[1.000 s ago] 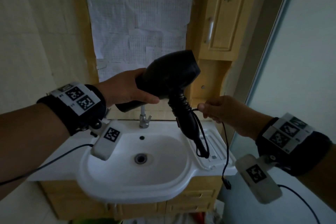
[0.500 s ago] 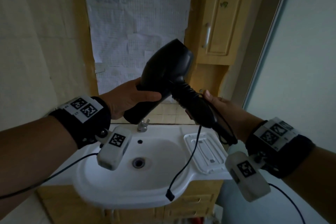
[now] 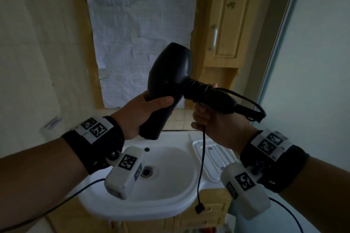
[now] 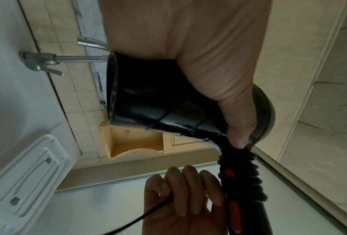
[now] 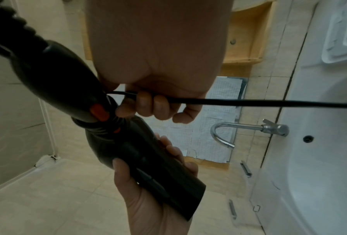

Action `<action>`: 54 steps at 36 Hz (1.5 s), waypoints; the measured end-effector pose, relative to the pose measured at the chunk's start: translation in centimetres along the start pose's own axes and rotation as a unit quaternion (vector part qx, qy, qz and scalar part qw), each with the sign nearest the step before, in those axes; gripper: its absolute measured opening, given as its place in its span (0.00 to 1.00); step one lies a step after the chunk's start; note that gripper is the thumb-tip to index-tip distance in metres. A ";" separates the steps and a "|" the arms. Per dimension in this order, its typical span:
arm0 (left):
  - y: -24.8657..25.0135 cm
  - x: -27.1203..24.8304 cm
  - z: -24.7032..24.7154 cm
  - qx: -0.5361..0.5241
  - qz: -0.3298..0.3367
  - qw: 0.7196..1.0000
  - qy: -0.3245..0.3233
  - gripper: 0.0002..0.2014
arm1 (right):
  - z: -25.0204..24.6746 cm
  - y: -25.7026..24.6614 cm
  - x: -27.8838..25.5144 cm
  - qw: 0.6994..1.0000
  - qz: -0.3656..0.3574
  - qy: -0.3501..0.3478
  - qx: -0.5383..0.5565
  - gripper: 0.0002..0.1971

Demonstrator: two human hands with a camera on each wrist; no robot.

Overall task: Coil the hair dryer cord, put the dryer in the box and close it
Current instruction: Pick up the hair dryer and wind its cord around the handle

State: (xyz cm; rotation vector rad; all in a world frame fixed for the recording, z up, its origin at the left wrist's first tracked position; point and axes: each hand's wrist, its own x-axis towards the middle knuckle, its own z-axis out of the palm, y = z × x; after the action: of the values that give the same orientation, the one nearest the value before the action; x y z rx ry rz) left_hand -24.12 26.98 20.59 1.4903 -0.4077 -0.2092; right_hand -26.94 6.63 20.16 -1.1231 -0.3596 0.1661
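Dryer (image 3: 168, 73) held above the sink (image 3: 170, 191) in the head view, left hand (image 3: 140, 113) wrapped round its nozzle. Left wrist view: cord (image 4: 247, 176) turns wound on the handle. Right wrist view: right hand (image 5: 158, 89) fingers curled round the cord beside that handle.

Dim, flat daylight over everything I see.
The room stays murky, its pale light coming from my right; my hair dryer (image 3: 168, 73) reads as a near-black shape with faint sheen; the sink (image 3: 170, 185) is the brightest patch; straight edges bow near the frame borders; my wrist views are soft and grainy, with my palms blurred up close.
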 end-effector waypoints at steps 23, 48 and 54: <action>-1.3 0.6 2.8 -0.113 -0.071 0.991 0.004 0.30 | -1.8 0.7 1.5 0.998 -0.032 0.052 0.014 0.13; -5.8 2.9 7.5 -0.112 0.022 0.991 0.073 0.19 | -5.1 3.1 2.3 0.990 -0.010 0.137 0.012 0.11; -5.4 3.4 6.9 -0.044 0.078 0.991 0.097 0.19 | -4.6 3.6 1.9 0.986 -0.039 0.141 -0.081 0.11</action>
State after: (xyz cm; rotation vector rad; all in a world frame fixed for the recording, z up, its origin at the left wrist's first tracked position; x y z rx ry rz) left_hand -23.11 18.89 15.87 1.3712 -0.3517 0.0430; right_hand -23.36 4.83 15.55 -1.2714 -0.1656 -0.0920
